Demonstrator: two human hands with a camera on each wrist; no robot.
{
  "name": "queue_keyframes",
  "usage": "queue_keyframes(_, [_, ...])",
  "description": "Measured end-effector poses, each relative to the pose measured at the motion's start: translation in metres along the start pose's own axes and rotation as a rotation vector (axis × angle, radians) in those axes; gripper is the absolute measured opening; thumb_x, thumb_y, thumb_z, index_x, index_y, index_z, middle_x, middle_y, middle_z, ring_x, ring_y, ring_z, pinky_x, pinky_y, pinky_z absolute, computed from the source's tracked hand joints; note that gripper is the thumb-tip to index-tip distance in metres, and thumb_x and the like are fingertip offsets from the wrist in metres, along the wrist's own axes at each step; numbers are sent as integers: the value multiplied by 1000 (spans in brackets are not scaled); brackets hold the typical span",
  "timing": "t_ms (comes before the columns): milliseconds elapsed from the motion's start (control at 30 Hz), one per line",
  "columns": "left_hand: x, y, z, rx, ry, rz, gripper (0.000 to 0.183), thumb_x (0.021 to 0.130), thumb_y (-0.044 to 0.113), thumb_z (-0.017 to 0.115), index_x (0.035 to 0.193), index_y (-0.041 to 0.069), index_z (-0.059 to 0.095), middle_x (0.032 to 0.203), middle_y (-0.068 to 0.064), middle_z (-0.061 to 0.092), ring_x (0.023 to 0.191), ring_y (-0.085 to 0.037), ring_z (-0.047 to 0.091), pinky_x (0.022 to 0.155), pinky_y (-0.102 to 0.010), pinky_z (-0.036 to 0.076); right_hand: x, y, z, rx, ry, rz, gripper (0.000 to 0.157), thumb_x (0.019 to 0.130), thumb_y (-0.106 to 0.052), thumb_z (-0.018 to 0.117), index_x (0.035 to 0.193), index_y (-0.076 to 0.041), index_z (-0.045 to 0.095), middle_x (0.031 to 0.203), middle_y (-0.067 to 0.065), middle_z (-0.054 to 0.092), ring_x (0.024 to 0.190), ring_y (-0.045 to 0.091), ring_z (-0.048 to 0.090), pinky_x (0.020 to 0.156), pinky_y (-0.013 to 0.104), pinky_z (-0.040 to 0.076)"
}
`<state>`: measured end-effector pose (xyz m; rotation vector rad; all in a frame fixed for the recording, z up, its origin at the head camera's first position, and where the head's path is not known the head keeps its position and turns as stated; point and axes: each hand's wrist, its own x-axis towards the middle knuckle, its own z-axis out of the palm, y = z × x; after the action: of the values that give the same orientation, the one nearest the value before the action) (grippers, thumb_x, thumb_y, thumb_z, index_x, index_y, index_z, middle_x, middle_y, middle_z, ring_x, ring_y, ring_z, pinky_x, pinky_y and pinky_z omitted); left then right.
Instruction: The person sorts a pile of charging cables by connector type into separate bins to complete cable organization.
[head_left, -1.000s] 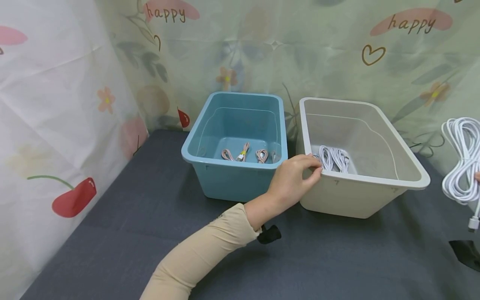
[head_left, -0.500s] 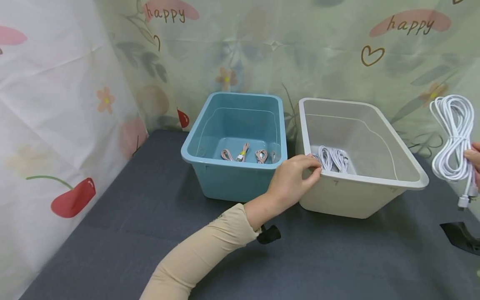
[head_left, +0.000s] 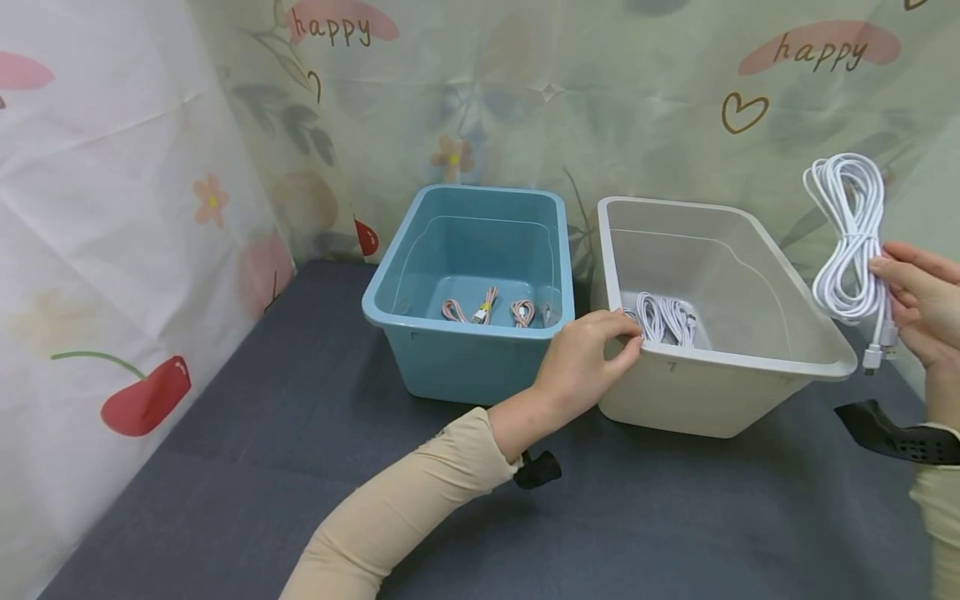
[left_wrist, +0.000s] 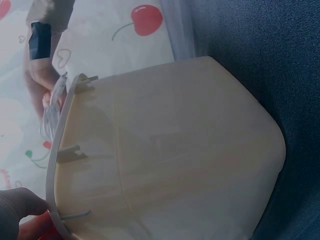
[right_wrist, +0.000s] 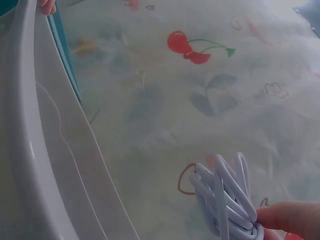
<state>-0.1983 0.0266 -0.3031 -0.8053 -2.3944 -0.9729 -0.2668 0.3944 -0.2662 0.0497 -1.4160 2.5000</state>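
My right hand (head_left: 924, 300) pinches a coiled white USB cable (head_left: 851, 237) by its side, held up beyond the right rim of the cream bin (head_left: 720, 392); its plug ends hang below. In the right wrist view the cable loops (right_wrist: 225, 195) show beside the thumb. My left hand (head_left: 588, 354) grips the front left corner of the cream bin's rim, thumb outside and fingertips over the edge. Inside that bin, several white coiled cables (head_left: 663, 318) lie near the left hand. In the left wrist view the bin's outer wall (left_wrist: 170, 145) fills the middle.
To the left of the cream bin stands a blue bin (head_left: 472, 358) with pink coiled cables (head_left: 483, 307) on its floor. Both bins stand on a dark cloth-covered table (head_left: 247, 433). A printed curtain (head_left: 510, 100) hangs close behind them.
My right hand has come in from the right edge, moving left and up with the white USB cable toward the cream bin. The left hand stays on the rim.
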Motion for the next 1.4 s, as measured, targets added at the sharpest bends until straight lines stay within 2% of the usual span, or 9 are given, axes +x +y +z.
queue_keyframes(67, [0, 0, 0, 2, 0, 0, 16, 89, 18, 58, 97, 14, 71, 103, 4, 68, 115, -4, 54, 91, -11, 43, -19, -4, 34, 7, 39, 22, 22, 78, 17, 57, 82, 1, 71, 72, 7, 66, 63, 14, 62, 53, 21, 53])
queue_keyframes(100, [0, 0, 0, 3, 0, -1, 16, 89, 19, 58, 98, 15, 71, 103, 4, 68, 115, -4, 54, 91, -11, 43, -26, -6, 50, -7, 96, 37, 22, 77, 16, 59, 78, -2, 72, 70, 5, 65, 61, 13, 60, 51, 20, 52])
queue_keyframes(233, [0, 0, -1, 6, -1, -2, 17, 89, 19, 58, 98, 15, 71, 103, 4, 68, 115, -4, 54, 92, -11, 43, -38, -9, 83, -53, 117, 76, 19, 75, 13, 62, 74, -3, 72, 69, 3, 64, 61, 11, 60, 52, 19, 52])
queue_keyframes(333, [0, 0, 0, 4, 1, 0, 16, 89, 19, 58, 98, 15, 71, 103, 4, 68, 115, -4, 54, 92, -11, 43, -35, -9, 90, -69, 114, 123, 20, 75, 13, 63, 76, -5, 73, 70, 3, 64, 61, 11, 59, 52, 20, 52])
queue_keyframes(567, [0, 0, 0, -4, 7, 11, 17, 89, 18, 57, 97, 13, 71, 102, 4, 68, 115, -4, 54, 92, -11, 43, -31, -6, 106, -251, 118, 193, 16, 71, -1, 73, 81, -14, 72, 71, -3, 64, 62, 7, 58, 52, 17, 50])
queue_keyframes(700, [0, 0, 0, 2, 9, 10, 17, 89, 18, 57, 97, 13, 71, 103, 4, 68, 115, -4, 55, 92, -11, 43, -22, -2, 116, -188, 120, 226, 16, 70, 4, 72, 78, -11, 73, 72, 0, 65, 65, 9, 61, 55, 19, 52])
queue_keyframes(867, [0, 0, 0, 2, 6, 6, 17, 89, 18, 58, 97, 13, 71, 103, 4, 68, 115, -4, 55, 92, -11, 43, -16, 3, 124, -125, 66, 279, 18, 72, 10, 68, 77, -7, 73, 71, 3, 66, 65, 11, 62, 55, 21, 53])
queue_keyframes(1033, [0, 0, -1, 5, 4, 3, 17, 89, 18, 58, 97, 13, 71, 103, 4, 68, 115, -4, 55, 93, -11, 43, -13, 9, 130, -164, 19, 303, 19, 75, 10, 65, 74, -8, 73, 68, 2, 65, 60, 10, 60, 53, 19, 50])
queue_keyframes(1400, [0, -1, 1, 0, 4, 14, 16, 89, 18, 58, 96, 14, 71, 102, 4, 68, 115, -4, 55, 92, -11, 43, -4, 26, 139, -226, 16, 333, 17, 73, 7, 69, 71, -10, 73, 69, 0, 64, 62, 7, 58, 55, 17, 50])
